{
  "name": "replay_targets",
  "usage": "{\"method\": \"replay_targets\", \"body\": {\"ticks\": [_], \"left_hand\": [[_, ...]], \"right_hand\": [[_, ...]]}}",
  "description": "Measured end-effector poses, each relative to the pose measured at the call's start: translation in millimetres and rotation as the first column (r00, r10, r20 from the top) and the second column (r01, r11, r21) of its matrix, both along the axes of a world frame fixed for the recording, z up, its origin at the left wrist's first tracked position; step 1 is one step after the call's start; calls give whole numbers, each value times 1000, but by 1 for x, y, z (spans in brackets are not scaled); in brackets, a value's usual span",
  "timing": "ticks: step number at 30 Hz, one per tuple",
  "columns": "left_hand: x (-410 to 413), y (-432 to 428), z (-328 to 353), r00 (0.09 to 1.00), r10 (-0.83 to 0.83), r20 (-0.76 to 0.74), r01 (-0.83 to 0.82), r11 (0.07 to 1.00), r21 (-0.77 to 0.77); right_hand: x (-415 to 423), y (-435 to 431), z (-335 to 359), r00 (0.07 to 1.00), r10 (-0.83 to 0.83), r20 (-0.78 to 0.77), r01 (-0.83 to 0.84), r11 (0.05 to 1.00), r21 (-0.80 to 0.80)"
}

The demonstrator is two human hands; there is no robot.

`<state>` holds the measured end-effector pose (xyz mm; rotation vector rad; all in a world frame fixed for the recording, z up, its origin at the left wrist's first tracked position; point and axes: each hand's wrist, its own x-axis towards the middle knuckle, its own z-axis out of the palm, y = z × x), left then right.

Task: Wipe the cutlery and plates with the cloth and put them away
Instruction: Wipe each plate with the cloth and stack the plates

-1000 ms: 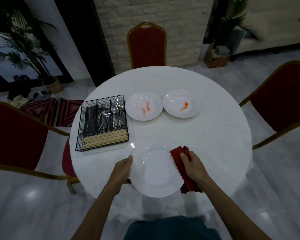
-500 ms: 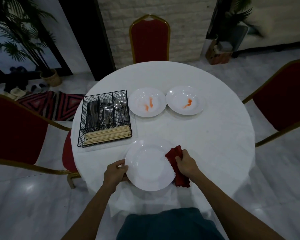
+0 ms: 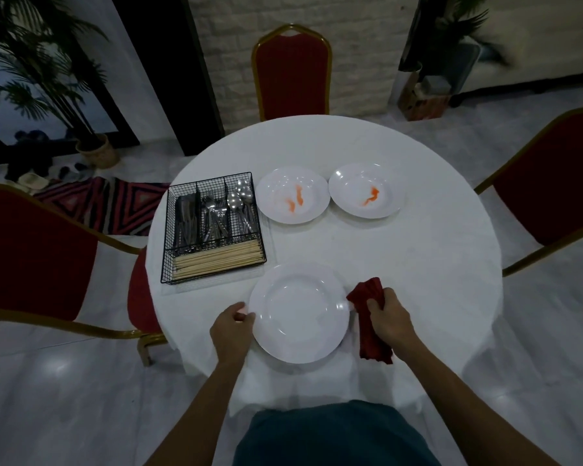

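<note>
A clean white plate (image 3: 298, 312) sits near the front edge of the round white table (image 3: 418, 264). My left hand (image 3: 231, 327) grips its left rim. Just right of the plate, my right hand (image 3: 387, 314) is closed on a dark red cloth (image 3: 367, 326), which hangs down over the table edge. Two more white plates stand further back, the left one (image 3: 292, 195) and the right one (image 3: 366, 190), both smeared with orange sauce. A black wire caddy (image 3: 212, 227) at the left holds knives, forks, spoons and chopsticks.
Red chairs with gold frames stand at the left (image 3: 31, 257), the far side (image 3: 292, 72) and the right (image 3: 552, 186). A patterned rug (image 3: 108, 203) and a potted palm (image 3: 95, 149) lie beyond the left chair. The floor is pale marble.
The plate has come down from a raised, tilted hold to lie flat near the table edge. My right hand with the cloth has slid off the plate's rim to its right side.
</note>
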<state>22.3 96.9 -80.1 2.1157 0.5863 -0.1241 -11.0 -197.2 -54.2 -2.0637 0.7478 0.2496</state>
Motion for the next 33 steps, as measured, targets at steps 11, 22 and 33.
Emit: {"method": "replay_targets", "body": {"ticks": [11, 22, 33], "left_hand": [[-23, 16, -6, 987, -126, -104, 115, 988, -104], [-38, 11, 2, 970, -122, -210, 68, 967, -245], [-2, -35, 39, 977, -152, -151, 124, 976, -181]], "right_hand": [[-17, 30, -19, 998, 19, -52, -13, 993, 121], [-22, 39, -12, 998, -22, -56, 26, 997, 77], [3, 43, 36, 961, -238, 142, 206, 956, 211]]}}
